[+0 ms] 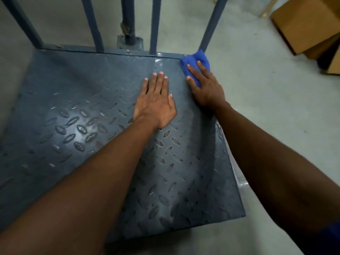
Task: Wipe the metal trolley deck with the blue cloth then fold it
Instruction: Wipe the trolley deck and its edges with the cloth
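Blue cloth [196, 61], grey diamond-patterned deck [82, 100]

Dark grey tread-plate metal trolley deck [82, 116]: standing over the pale concrete floor [266, 107], taking up the left and centre.
Row of dark upright metal bars [92, 24]: rising along the deck's far edge.
Bunched blue cloth [197, 57]: sitting on the deck's far right corner, just beside the foot of the rightmost bar.
Right hand [206, 87]: pressing flat on the cloth.
Left hand [156, 100]: lying flat on the deck, just left of the right hand.
Brown cardboard boxes [309, 23]: sitting on the floor at far right, well apart from the deck.
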Motion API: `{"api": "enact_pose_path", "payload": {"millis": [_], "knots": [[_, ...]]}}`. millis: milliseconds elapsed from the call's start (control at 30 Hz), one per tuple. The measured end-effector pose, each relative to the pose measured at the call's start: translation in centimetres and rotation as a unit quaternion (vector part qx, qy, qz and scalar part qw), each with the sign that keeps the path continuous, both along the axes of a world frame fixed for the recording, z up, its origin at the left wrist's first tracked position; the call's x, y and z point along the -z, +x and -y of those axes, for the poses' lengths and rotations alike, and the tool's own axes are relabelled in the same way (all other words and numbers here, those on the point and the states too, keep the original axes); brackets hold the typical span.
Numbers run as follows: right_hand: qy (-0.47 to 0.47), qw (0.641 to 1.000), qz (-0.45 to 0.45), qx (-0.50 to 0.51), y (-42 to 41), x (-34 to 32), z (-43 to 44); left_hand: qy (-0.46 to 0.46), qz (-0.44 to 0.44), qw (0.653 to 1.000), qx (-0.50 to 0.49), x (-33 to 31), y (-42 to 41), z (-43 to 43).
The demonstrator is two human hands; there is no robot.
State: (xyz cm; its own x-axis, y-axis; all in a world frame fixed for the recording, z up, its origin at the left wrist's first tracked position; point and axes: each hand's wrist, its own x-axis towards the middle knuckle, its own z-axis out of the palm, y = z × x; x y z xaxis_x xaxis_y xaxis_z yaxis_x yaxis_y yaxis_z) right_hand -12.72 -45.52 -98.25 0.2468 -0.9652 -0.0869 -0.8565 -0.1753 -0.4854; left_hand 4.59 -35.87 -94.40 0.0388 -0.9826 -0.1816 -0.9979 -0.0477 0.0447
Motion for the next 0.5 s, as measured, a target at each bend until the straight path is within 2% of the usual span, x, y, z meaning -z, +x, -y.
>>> {"api": "enact_pose_path", "payload": {"millis": [133,233,500], "knots": [[0.038,0.998,0.04,-0.014,2.4,-0.8,1.0,0.009,0.028,0.999,-0.017,-0.4,1.2,0.2],[0.042,0.997,0.062,-0.005,0.7,-0.8,0.4,0.01,0.02,1.0,0.0,-0.1,-0.3,-0.4],[0.038,0.995,0.013,0.097,-7.2,-2.2,-8.5,0.023,-0.047,0.997,0.063,0.0,-6.0,-1.7]]}}
